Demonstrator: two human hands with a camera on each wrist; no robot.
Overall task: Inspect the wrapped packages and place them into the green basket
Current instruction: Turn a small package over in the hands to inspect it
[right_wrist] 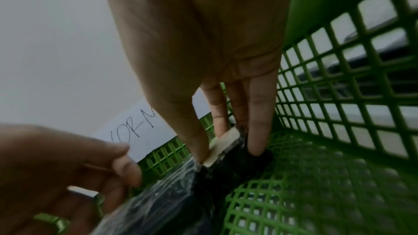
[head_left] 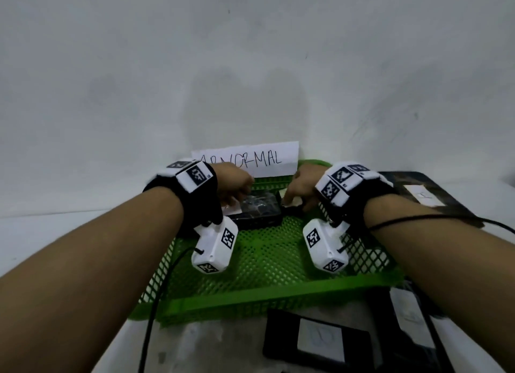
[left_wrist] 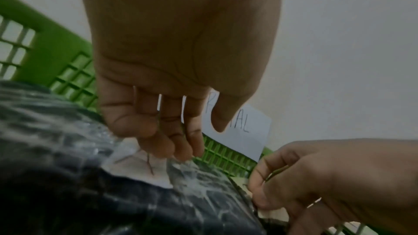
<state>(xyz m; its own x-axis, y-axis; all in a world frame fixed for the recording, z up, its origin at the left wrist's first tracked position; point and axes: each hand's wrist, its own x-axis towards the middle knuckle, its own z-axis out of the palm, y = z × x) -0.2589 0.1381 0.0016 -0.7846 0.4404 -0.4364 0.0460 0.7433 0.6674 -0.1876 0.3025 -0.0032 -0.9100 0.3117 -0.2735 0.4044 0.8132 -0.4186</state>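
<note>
A black package (head_left: 259, 211) wrapped in clear film lies inside the green mesh basket (head_left: 264, 297), near its far wall. Its white label (left_wrist: 138, 167) faces up. My left hand (head_left: 237, 187) hovers over the package's left part. In the left wrist view, that hand (left_wrist: 199, 142) has loosely curled fingers whose tips touch the label, and its thumb stays free. My right hand (head_left: 295, 197) is at the package's right end. In the right wrist view the right hand (right_wrist: 228, 155) pinches that end (right_wrist: 226, 172) between thumb and fingers.
A paper sign reading ABNORMAL (head_left: 250, 160) leans on the wall behind the basket. More black packages with white labels lie outside it: one in front (head_left: 315, 342), one at front right (head_left: 412, 317), one at right (head_left: 423, 194). Black cables (head_left: 150, 317) trail from both wrists.
</note>
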